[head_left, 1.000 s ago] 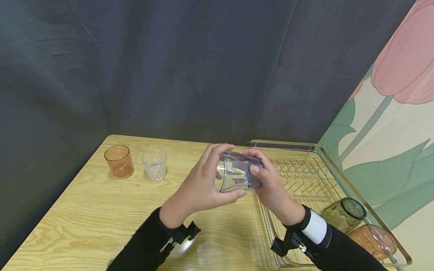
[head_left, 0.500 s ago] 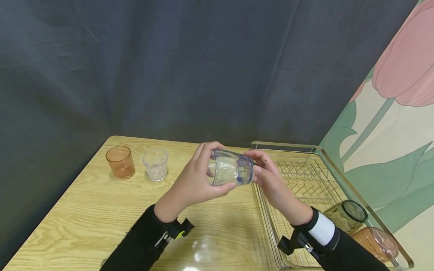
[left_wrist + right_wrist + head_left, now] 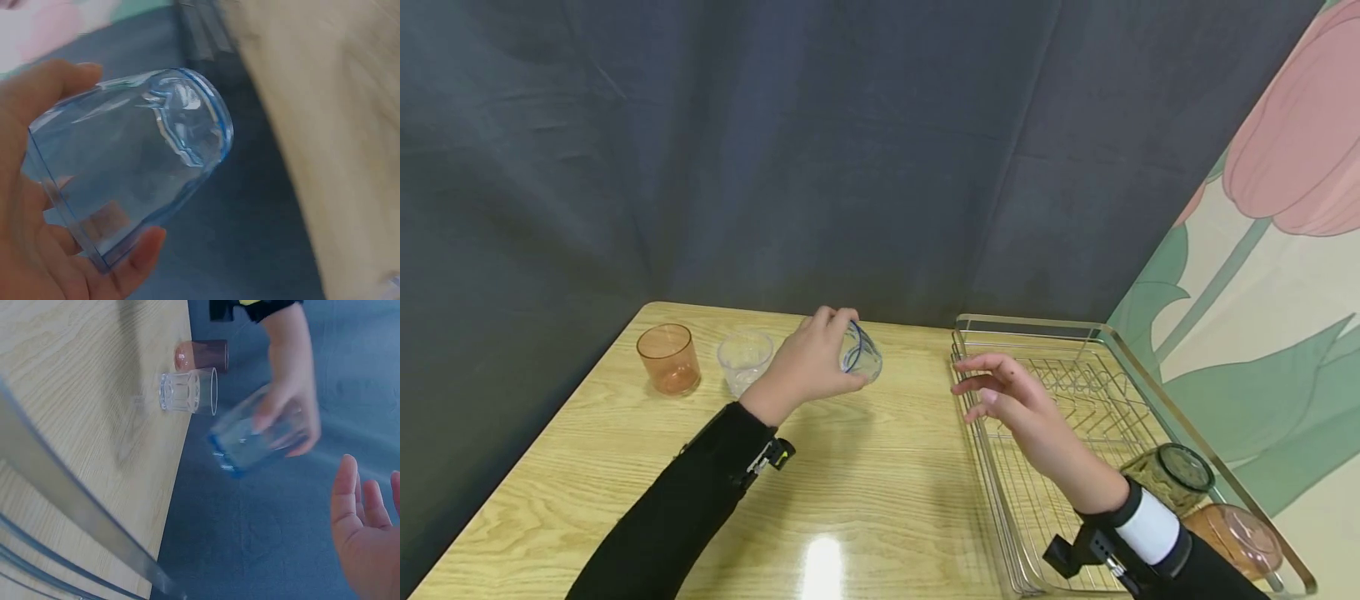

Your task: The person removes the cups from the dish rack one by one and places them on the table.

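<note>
Blue-tinted tumbler [image 3: 864, 355] tilts in my left hand [image 3: 808, 358] above the counter [image 3: 910, 500], not yet set down. Head view: an amber tumbler [image 3: 668, 362] and clear tumbler [image 3: 742, 358] stand there, a green tumbler [image 3: 1153, 482] and peach tumbler [image 3: 1225, 540] occupy the wire rack [image 3: 1146, 377]; work looks part-done. Left wrist: my thumb and fingers [image 3: 142, 259] curl round one end. Right wrist: my right hand [image 3: 375, 547], fingers loosely spread, holds nothing.

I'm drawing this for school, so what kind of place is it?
Perhaps an indoor tabletop set up like a kitchen corner: there's a wire dish rack and some cups on a wooden table, with a dark cloth behind.
</note>
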`<state>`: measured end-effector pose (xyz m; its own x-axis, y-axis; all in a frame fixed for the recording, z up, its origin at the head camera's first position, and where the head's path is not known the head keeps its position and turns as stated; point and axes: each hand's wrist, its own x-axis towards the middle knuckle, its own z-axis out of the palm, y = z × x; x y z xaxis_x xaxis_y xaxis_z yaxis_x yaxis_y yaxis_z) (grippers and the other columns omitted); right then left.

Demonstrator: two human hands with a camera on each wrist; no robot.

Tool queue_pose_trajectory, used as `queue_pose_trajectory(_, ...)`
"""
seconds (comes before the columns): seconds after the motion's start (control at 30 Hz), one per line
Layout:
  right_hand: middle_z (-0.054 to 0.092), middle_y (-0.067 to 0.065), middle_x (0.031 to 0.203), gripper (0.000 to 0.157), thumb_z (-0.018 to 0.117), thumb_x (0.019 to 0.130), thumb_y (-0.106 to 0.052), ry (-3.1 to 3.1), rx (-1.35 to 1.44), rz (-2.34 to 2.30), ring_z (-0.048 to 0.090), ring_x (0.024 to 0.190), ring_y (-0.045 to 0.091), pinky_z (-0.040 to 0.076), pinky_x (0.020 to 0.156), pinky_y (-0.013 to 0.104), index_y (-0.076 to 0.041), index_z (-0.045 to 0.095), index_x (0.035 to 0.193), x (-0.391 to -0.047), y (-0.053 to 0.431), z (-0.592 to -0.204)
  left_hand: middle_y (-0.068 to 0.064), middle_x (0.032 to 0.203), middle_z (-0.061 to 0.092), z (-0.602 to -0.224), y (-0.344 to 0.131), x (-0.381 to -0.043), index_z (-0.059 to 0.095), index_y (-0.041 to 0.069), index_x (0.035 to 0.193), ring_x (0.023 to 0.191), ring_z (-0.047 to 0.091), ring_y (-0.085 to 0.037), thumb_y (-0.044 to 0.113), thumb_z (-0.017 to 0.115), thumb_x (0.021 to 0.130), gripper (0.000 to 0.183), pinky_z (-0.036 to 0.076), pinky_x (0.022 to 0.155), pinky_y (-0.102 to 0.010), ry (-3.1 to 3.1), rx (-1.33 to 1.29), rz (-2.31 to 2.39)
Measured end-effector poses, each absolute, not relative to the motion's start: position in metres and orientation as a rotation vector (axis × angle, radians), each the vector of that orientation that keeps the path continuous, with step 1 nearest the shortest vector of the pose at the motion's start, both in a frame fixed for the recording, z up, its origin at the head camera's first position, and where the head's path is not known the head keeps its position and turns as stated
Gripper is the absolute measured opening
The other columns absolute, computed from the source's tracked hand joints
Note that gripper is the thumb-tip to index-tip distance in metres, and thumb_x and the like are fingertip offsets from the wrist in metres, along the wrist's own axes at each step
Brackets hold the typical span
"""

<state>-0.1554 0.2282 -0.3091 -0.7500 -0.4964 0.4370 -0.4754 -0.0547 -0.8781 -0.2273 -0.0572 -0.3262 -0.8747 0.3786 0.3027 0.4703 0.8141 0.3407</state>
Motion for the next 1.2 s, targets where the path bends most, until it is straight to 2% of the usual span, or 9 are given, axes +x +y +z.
queue_pose_trajectory(0.23, 0.052, 0.006, 0.128, 0.035, 0.040, 0.097, 0.009, 2.160, -1.119, -1.921, 0.060, 0.107, 0.016, 0.056, 0.075, 0.029, -0.006, 0.055, 0.125, -0.152, 0.232, -0.311, -0.023, 0.127, 0.050, -0.354, -0.058, -0.260, 0.039, 0.008, 0.144, 0.104, 0.055, -0.039, 0.044, 0.076, 0.074, 0.086, 0.052, 0.079, -0.046, -3.015, -0.606, -0.386)
queue_pose_trajectory(0.57, 0.054, 0.003, 0.127, 0.032, 0.041, 0.098, 0.006, 2.130, -1.152, -1.891, 0.060, 0.106, 0.016, 0.056, 0.074, 0.030, -0.007, 0.054, 0.125, -0.151, 0.233, -0.317, -0.024, 0.128, 0.049, -0.368, -0.053, -0.274, 0.039, 0.007, 0.143, 0.101, 0.054, -0.038, 0.034, 0.074, 0.076, 0.080, 0.050, 0.079, -0.047, -3.165, -0.532, -0.374)
queue_pose_trajectory(0.8, 0.054, 0.004, 0.127, 0.030, 0.042, 0.099, 0.006, 2.144, -1.158, -1.868, 0.060, 0.105, 0.016, 0.056, 0.074, 0.032, -0.002, 0.054, 0.124, -0.151, 0.234, -0.319, -0.026, 0.138, 0.043, -0.375, -0.054, -0.281, 0.031, 0.008, 0.150, 0.113, 0.052, -0.045, 0.037, 0.074, 0.077, 0.090, 0.049, 0.087, -0.050, -3.237, -0.451, -0.342)
queue_pose_trajectory(1.0, 0.054, 0.006, 0.127, 0.028, 0.041, 0.099, 0.006, 2.127, -1.136, -1.858, 0.060, 0.105, 0.015, 0.056, 0.075, 0.031, 0.000, 0.054, 0.123, -0.151, 0.232, -0.321, -0.025, 0.134, 0.046, -0.379, -0.054, -0.285, 0.035, 0.008, 0.148, 0.109, 0.053, -0.044, 0.036, 0.076, 0.076, 0.087, 0.049, 0.085, -0.050, -3.243, -0.418, -0.318)
queue_pose_trajectory(1.2, 0.054, 0.004, 0.125, 0.031, 0.041, 0.099, 0.007, 2.092, -1.173, -1.854, 0.060, 0.104, 0.015, 0.056, 0.074, 0.029, -0.006, 0.056, 0.123, -0.153, 0.230, -0.324, -0.023, 0.139, 0.043, -0.382, -0.046, -0.288, 0.032, 0.010, 0.151, 0.114, 0.050, -0.042, 0.040, 0.074, 0.078, 0.089, 0.050, 0.087, -0.048, -3.262, -0.419, -0.194)
